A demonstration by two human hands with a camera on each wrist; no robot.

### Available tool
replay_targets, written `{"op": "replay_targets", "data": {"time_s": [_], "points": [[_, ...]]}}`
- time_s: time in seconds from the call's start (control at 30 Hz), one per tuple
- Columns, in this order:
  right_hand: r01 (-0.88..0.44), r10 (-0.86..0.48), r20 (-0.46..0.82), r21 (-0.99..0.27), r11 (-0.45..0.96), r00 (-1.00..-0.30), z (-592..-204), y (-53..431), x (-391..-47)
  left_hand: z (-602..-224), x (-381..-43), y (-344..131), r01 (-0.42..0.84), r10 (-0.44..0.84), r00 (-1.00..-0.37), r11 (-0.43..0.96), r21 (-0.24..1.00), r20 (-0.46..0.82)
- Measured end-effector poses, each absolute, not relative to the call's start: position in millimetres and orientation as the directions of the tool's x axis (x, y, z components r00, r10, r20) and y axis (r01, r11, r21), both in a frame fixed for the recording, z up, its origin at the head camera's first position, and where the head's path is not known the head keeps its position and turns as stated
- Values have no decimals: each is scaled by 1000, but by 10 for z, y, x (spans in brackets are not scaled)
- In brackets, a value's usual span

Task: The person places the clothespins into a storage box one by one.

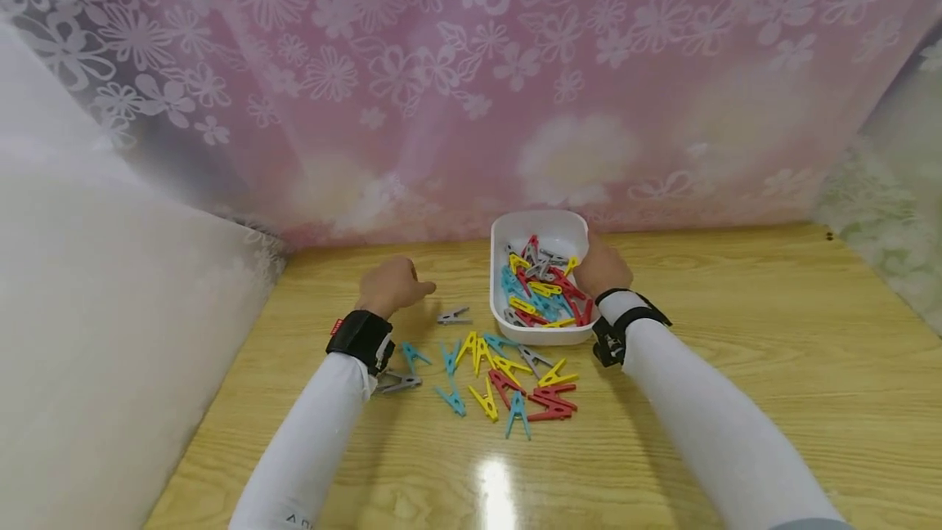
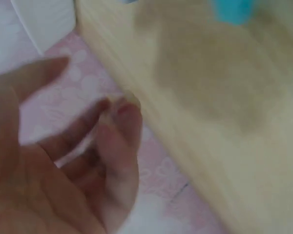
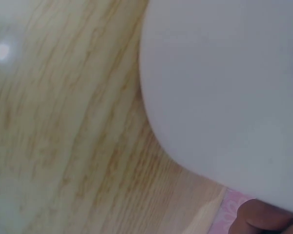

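Note:
My left hand (image 1: 393, 285) is over the table, left of a white plastic basin (image 1: 548, 337). Its fingers (image 2: 119, 161) bend loosely with nothing between them, and the thumb sticks out. A grey clothespin (image 1: 454, 316) lies nearest that hand. My right hand (image 1: 603, 266) grips the basin's right side at the rim; most of its fingers are hidden in the right wrist view, where the basin wall (image 3: 224, 97) fills much of the picture. Inside the basin is a pile of red, yellow, blue and grey clothespins (image 1: 545, 289).
In front of the basin, several loose clothespins (image 1: 508, 370) are scattered on the wooden table (image 1: 736, 334). Another grey clothespin (image 1: 400, 383) lies beside the left wrist. A pink floral curtain (image 1: 441, 105) hangs along the table's back edge, with a white wall (image 1: 110, 268) at the left.

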State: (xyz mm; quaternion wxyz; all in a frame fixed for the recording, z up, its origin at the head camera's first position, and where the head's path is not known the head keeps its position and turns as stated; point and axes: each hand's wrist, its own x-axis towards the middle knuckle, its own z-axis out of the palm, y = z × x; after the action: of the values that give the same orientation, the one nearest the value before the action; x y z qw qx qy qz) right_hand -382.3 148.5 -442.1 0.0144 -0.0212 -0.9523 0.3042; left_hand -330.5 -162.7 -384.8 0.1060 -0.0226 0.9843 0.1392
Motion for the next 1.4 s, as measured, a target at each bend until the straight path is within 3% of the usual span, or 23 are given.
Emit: {"op": "replay_targets", "data": {"time_s": [0.23,0.37,0.7,1.4], "points": [[46,64,10,-578,815,-998,-4379,1496,-3811,-4033,-3274,-1581,184,292,-928,898,399,-230],[46,54,-4,-585,810,-999,-4383,1483,-3801,-4100,-3260,-1509,265,367,-906,881,392,-212],[43,54,1,-584,811,-999,-4399,1462,-3796,-4210,-3272,-1359,350,412,-893,889,296,-183],[44,61,9,-578,815,-998,-4393,1466,-3804,-4270,-3325,-1344,313,358,-920,915,254,-158]]}}
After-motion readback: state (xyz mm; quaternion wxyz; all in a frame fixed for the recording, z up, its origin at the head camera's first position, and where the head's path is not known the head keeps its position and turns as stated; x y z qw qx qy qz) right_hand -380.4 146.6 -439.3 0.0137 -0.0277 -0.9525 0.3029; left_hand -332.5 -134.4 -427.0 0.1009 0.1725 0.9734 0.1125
